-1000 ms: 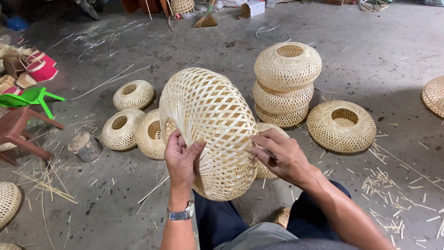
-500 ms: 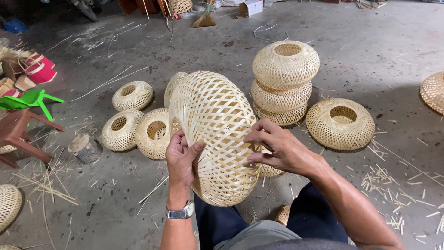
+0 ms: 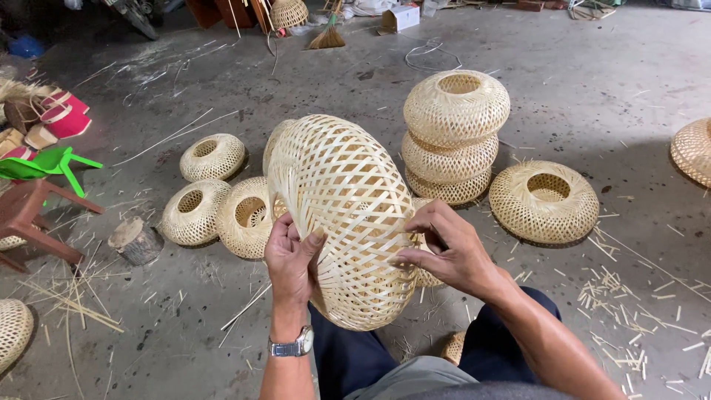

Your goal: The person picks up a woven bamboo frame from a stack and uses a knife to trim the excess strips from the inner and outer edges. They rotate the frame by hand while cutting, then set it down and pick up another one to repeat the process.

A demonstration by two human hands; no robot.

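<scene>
I hold a round woven bamboo basket shell (image 3: 348,200) on its edge in front of me, above my knees. My left hand (image 3: 291,259), with a wristwatch on its wrist, grips the shell's near left rim, thumb on the weave. My right hand (image 3: 448,248) presses its fingertips against the shell's right side. The shell's opening faces left, away from the camera.
A stack of three similar woven shells (image 3: 453,133) stands behind, another shell (image 3: 544,201) to its right. Three more shells (image 3: 211,200) lie at left near a wood stump (image 3: 135,238). A green stool (image 3: 48,163) and brown stool (image 3: 26,218) stand far left. Bamboo scraps litter the concrete floor.
The shell has turned in my hands and come slightly lower. My right hand slid down its right side; my left hand shifted its grip on the rim.
</scene>
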